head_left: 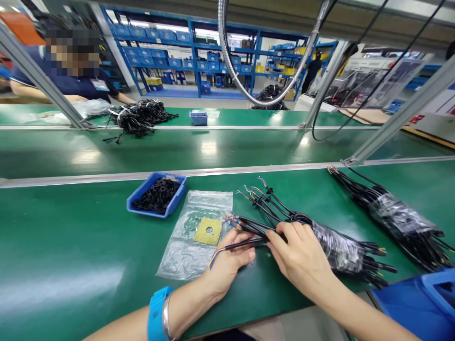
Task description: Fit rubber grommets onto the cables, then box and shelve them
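My left hand [232, 258], wearing a blue wrist strap [159, 312] and a metal bangle, is curled under several black cable ends. One black cable [241, 244] lies between its thumb and fingers, with blue and yellow wires out of its end. The fingers of my right hand [300, 253] are closed on the same cables, just right of my left. These belong to a bundle wrapped in clear plastic [336, 246]. Behind my hands, other cable ends [265, 196] carry black grommet-like pieces. A yellow square plate with a hole [204, 232] lies on a clear plastic bag [177, 259].
A blue bin [130, 208] of small black parts sits left of the bag. At right lie a second wrapped cable bundle [398, 215] and a blue crate [405, 303]. Metal posts [391, 104] and a hanging flexible conduit [227, 61] frame the bench. A co-worker [71, 80] sits opposite.
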Motion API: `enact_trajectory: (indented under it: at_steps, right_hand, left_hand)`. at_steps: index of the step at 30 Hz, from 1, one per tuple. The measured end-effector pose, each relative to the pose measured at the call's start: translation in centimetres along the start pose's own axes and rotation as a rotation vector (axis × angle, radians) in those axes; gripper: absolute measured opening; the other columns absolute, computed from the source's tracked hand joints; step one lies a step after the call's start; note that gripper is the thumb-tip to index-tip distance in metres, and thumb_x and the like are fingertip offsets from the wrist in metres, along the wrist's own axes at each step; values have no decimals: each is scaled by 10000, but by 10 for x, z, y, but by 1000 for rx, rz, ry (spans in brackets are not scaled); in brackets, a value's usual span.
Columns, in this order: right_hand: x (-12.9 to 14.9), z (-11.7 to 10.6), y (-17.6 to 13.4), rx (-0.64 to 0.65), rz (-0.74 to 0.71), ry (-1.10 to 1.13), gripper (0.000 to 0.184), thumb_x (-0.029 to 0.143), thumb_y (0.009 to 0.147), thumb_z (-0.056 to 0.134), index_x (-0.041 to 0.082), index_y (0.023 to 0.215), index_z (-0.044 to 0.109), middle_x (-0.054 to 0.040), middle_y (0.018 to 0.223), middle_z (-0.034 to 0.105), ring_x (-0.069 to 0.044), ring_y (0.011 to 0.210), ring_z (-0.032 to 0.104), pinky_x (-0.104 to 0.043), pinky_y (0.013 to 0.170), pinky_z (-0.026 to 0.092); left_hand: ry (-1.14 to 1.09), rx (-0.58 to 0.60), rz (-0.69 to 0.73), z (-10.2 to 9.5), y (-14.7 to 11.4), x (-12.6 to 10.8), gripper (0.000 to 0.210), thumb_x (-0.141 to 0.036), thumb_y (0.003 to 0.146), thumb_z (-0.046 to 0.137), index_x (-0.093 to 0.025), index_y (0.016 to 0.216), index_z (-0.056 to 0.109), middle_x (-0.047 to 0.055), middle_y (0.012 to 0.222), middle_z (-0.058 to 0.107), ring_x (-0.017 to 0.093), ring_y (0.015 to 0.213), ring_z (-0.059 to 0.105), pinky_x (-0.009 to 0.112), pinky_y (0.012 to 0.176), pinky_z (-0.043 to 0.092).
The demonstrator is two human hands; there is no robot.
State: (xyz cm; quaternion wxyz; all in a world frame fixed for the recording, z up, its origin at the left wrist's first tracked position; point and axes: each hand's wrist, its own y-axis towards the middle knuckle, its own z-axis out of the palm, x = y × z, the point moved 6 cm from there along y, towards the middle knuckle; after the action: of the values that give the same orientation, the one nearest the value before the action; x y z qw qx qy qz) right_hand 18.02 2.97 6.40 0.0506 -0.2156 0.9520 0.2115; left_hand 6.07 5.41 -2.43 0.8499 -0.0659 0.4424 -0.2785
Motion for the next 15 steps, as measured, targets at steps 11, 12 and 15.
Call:
enact_trajectory:
  at_steps: [11, 12, 15]
  right_hand:
    - [-11, -3, -4, -100, 31, 468, 87, 114, 776, 486, 180, 817, 448, -124, 1053, 540, -272, 1038, 498, -453, 850, 392]
    - [-11, -4, -3, -122, 35, 491, 102, 109, 754, 486, 184, 801, 437, -118, 1024, 537, -273, 1022, 502, -456, 841, 397]
    - [-10, -8, 3, -219, 34, 538, 161, 45, 737, 456, 198, 762, 413, -56, 828, 533, -204, 822, 526, -370, 722, 414]
  left_hand:
    - [118, 120, -150, -20, -33, 6, 675, -236, 641, 821, -230, 1231, 492, 119, 1282, 544, 200, 953, 664, 314, 824, 511]
    - [102, 58, -116, -26, -34, 1, 633, -271, 671, 802, -230, 1223, 494, 101, 1209, 588, 190, 918, 672, 316, 819, 517]
    - [99, -105, -45, -41, -38, -12, 425, -363, 744, 736, -179, 1090, 572, 66, 976, 669, 159, 829, 675, 288, 772, 530]
